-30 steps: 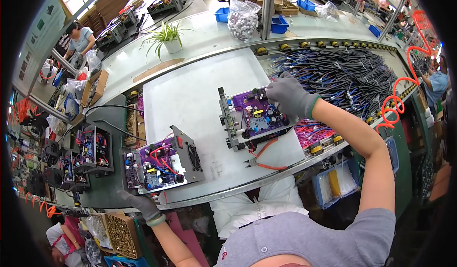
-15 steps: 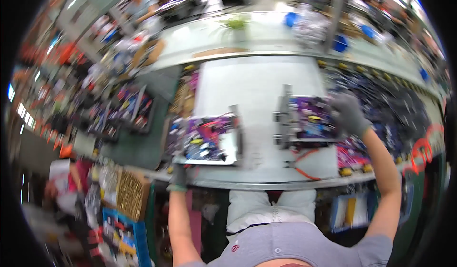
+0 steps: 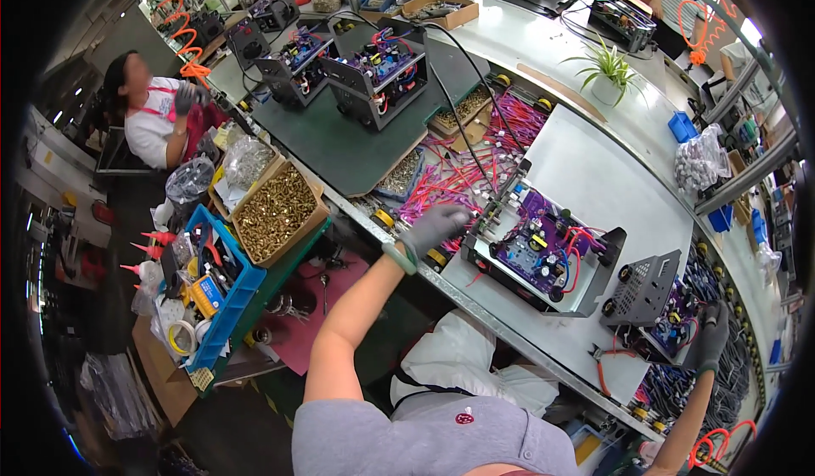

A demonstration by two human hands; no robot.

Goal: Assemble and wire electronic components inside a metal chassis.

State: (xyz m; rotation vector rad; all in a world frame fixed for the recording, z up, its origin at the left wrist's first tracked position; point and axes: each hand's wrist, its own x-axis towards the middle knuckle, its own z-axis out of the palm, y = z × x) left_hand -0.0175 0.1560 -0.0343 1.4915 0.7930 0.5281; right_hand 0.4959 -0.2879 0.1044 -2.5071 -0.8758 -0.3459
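My left hand (image 3: 435, 228), in a grey glove, reaches to the left end of an open metal chassis (image 3: 567, 308) on the white worktop. Its fingers are curled together against that end, their tips partly hidden. A purple circuit board (image 3: 528, 245) with red and blue wires sits in the chassis. My right hand (image 3: 713, 340), also gloved, is closed at the outer end of a second chassis (image 3: 641, 292), which has a perforated dark panel and a similar purple board (image 3: 671, 323). The right fingertips are hard to make out.
Red and purple wires (image 3: 463, 166) lie beyond my left hand; dark cables (image 3: 732, 374) are beside my right. Two more chassis (image 3: 378, 94) stand on the green mat (image 3: 318, 149). A box of brass screws (image 3: 280, 213) and a blue tool crate (image 3: 225, 323) are at left, near a co-worker (image 3: 157, 120).
My view has swung to the left, and the blur has cleared. My hands are farther apart, the right one still by the right chassis and the left one by the left chassis.
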